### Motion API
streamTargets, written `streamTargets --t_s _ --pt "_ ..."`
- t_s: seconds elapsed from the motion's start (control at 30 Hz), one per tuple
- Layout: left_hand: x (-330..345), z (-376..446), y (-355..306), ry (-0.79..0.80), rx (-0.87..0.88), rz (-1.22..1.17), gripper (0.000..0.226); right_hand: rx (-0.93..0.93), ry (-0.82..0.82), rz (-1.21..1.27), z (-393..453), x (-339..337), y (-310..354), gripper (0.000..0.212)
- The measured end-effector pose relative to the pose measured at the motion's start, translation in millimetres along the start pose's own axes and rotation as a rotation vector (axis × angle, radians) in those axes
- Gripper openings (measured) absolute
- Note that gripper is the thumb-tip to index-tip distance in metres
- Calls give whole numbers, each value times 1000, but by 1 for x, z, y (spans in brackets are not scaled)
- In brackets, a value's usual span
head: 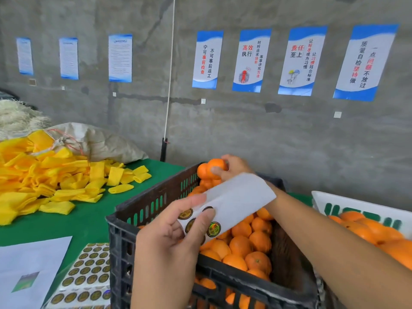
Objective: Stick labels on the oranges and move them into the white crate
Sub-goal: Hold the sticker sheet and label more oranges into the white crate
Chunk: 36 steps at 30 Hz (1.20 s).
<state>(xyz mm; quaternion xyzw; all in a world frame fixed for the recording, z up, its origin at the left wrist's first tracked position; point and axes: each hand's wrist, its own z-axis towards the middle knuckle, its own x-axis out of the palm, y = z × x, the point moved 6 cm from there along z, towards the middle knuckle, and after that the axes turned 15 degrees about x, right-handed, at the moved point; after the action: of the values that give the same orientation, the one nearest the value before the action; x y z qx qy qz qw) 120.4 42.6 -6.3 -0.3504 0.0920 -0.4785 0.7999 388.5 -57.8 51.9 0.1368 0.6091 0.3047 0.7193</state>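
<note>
Left hand (171,239) up close, pinching a label strip (225,210) over the black crate (156,248) heaped with oranges (252,246). Right hand (231,167) grips two oranges (210,169) above its far edge. White crate (361,210) right of it holds more. Left of it: sticker sheets (89,275), yellow foam nets (51,175).

We see the black crate (156,210) of oranges (245,241) in front of us on the table (89,219), the white crate (356,208) to its right, sticker sheets (89,270) and a paper (29,264) to its left, foam sleeves (44,175) and a sack (100,141) behind those.
</note>
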Motion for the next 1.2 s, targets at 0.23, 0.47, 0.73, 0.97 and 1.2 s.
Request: streamTargets --t_s 0.23,0.47,0.73,0.97,1.2 --pt "23 -8 -2 128 -118 -168 47 73 -100 667 -97 -85 -52 37" --pt "38 -16 -27 209 2 -62 42 -18 -351 924 -230 -112 -84 34" --pt "73 -34 -46 240 57 -69 30 63 -587 1162 -309 -110 -133 44" --pt "91 -42 -49 268 138 31 22 73 -511 1282 -303 -97 -136 54" --pt "96 -46 -47 263 122 106 31 176 -275 1851 -295 -104 -144 62"
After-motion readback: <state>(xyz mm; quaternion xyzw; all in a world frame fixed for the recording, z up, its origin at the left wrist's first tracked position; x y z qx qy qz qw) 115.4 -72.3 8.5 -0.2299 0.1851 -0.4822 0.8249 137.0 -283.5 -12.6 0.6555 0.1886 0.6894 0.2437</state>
